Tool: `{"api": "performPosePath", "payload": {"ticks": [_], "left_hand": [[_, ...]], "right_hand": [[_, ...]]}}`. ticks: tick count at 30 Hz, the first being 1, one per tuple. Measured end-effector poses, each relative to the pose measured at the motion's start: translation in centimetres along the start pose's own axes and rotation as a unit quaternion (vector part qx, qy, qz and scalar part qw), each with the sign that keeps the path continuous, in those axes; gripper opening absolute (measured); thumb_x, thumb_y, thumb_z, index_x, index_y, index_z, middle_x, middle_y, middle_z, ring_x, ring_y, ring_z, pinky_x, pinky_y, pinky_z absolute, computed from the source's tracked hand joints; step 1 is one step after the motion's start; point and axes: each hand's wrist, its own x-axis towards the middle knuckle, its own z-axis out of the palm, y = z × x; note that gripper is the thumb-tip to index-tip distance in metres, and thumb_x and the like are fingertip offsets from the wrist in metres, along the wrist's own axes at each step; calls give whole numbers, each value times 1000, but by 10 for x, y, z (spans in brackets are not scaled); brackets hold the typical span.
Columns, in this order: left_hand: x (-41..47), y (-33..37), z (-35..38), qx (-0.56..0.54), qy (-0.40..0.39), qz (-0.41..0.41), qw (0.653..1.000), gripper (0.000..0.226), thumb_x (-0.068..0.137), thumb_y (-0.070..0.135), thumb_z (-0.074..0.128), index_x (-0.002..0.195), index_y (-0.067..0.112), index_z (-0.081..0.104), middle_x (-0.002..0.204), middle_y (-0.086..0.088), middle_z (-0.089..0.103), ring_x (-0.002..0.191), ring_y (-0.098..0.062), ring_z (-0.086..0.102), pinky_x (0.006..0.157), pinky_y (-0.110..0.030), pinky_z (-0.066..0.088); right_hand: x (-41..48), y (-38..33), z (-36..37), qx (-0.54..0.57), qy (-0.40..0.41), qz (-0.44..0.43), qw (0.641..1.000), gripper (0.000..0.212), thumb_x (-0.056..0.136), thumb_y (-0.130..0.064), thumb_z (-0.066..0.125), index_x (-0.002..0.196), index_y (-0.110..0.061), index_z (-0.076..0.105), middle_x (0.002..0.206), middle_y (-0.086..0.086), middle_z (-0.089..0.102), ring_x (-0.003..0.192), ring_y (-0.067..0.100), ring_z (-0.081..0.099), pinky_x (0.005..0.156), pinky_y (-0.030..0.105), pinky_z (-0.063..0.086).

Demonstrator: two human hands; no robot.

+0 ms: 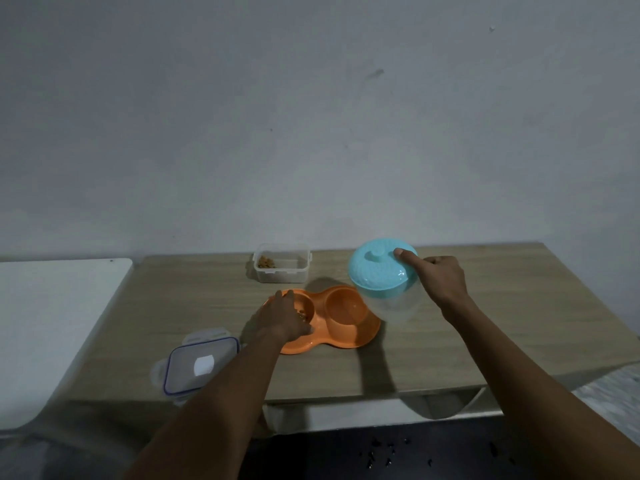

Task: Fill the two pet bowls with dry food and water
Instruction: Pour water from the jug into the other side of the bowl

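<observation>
An orange double pet bowl [367, 332] lies on the wooden table. Its left bowl [306, 311] holds some brown dry food; its right bowl [346, 311] looks bare inside. My left hand [280, 318] rests on the left side of the orange dish, fingers on its rim. My right hand [441, 280] grips a clear water jug [396, 304] with a turquoise lid [379, 268], index finger on the lid. The jug is tilted toward the right bowl and held above its edge. No water stream is visible.
A clear food container [281, 263] with a little kibble stands behind the dish. Its blue-rimmed lid [199, 363] lies at the table's front left. A white surface [52, 334] adjoins the table on the left. Dark crumbs dot the floor below.
</observation>
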Motion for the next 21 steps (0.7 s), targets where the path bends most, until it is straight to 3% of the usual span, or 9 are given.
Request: {"api": "performPosePath", "payload": {"ticks": [2, 7, 17, 21], "left_hand": [[1, 0, -1, -30, 0, -16, 999, 117, 66, 45, 85, 155, 11, 17, 160, -10, 25, 143, -28, 32, 111, -40, 37], [0, 4, -6, -45, -2, -43, 998, 116, 66, 40, 87, 154, 10, 18, 154, -10, 35, 139, -29, 40, 104, -37, 40], [4, 9, -8, -54, -10, -66, 996, 117, 59, 35, 92, 151, 10, 24, 151, -10, 40, 137, -31, 42, 102, -40, 44], [5, 9, -7, -56, -11, -72, 996, 120, 61, 33, 91, 154, 13, 19, 153, -10, 37, 139, -31, 39, 104, -40, 41]], "right_hand": [[0, -4, 2, -13, -6, -6, 1000, 73, 68, -61, 82, 66, 10, 63, 62, 9, 56, 60, 20, 53, 57, 33, 39], [1, -12, 5, -59, -24, -30, 998, 57, 72, -54, 84, 52, -11, 52, 57, 7, 50, 57, 19, 48, 53, 31, 33], [10, -8, 4, -139, -48, -30, 989, 68, 66, -67, 79, 59, -2, 61, 58, 8, 53, 58, 21, 52, 58, 36, 36], [13, -14, 5, -213, -54, -48, 974, 64, 70, -66, 78, 54, -9, 56, 53, 3, 52, 54, 18, 50, 53, 32, 34]]}}
